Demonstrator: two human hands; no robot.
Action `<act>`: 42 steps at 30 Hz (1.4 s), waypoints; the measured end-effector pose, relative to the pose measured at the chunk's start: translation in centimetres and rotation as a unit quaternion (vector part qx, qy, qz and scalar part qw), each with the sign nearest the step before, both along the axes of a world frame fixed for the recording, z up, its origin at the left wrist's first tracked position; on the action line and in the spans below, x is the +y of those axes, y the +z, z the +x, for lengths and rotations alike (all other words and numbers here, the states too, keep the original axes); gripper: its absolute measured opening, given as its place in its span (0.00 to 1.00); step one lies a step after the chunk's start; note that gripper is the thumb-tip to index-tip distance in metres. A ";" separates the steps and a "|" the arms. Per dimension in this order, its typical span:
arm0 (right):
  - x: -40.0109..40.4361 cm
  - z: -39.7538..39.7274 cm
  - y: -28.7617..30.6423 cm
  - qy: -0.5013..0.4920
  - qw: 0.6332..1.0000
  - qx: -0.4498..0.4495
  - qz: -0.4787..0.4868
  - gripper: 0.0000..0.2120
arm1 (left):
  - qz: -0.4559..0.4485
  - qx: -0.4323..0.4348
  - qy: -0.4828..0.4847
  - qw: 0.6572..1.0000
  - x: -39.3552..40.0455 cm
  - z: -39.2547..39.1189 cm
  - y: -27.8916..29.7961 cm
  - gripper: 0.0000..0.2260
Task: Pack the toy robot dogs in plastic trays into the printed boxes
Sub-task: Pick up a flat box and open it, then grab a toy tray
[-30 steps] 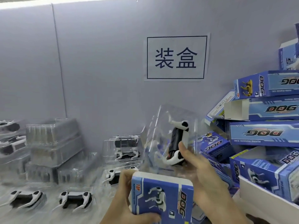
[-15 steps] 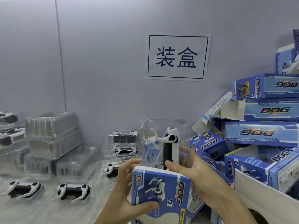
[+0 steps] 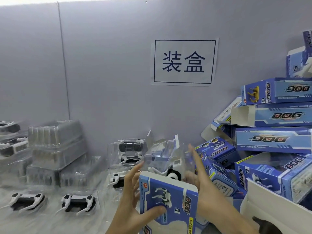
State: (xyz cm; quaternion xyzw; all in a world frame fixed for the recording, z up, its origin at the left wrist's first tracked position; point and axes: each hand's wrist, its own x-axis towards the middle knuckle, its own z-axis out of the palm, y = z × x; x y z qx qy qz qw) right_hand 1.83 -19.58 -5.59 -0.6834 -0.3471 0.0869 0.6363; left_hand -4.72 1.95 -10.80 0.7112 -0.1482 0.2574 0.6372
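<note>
My left hand (image 3: 135,198) gripping the box (image 3: 168,198) upright, thumb across its printed front, clear tray (image 3: 162,157) with the dog (image 3: 172,173) standing partway in its open top, my right hand (image 3: 202,184) flat and straight-fingered beside the tray, box pile (image 3: 273,141) at right

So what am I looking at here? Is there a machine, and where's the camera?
There is no machine, just a person's two bare hands. The one picture comes from a camera worn on the person's head, looking forward and down. The left hand grips a blue printed box. A clear plastic tray holding a black-and-white toy dog stands at the box's open top. The right hand, fingers straight, is beside the tray; whether it touches is blurred. On the left lie more dogs in trays and stacked empty trays. More boxes are piled on the right. A paper sign hangs on the wall.
</note>
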 end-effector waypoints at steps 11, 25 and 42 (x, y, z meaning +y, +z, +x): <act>1.2 -2.5 -2.2 -0.129 0.978 -0.034 0.159 0.38 | 0.011 0.022 -0.044 0.999 -1.1 -0.6 0.0 0.44; 1.4 -3.2 -6.0 -0.200 0.971 -0.052 0.118 0.39 | -0.016 -0.017 0.034 0.999 -2.6 0.6 -1.9 0.32; 0.2 -3.8 -6.6 -0.254 0.944 -0.190 0.085 0.31 | -0.003 -0.031 0.080 0.996 -2.6 0.2 -1.7 0.27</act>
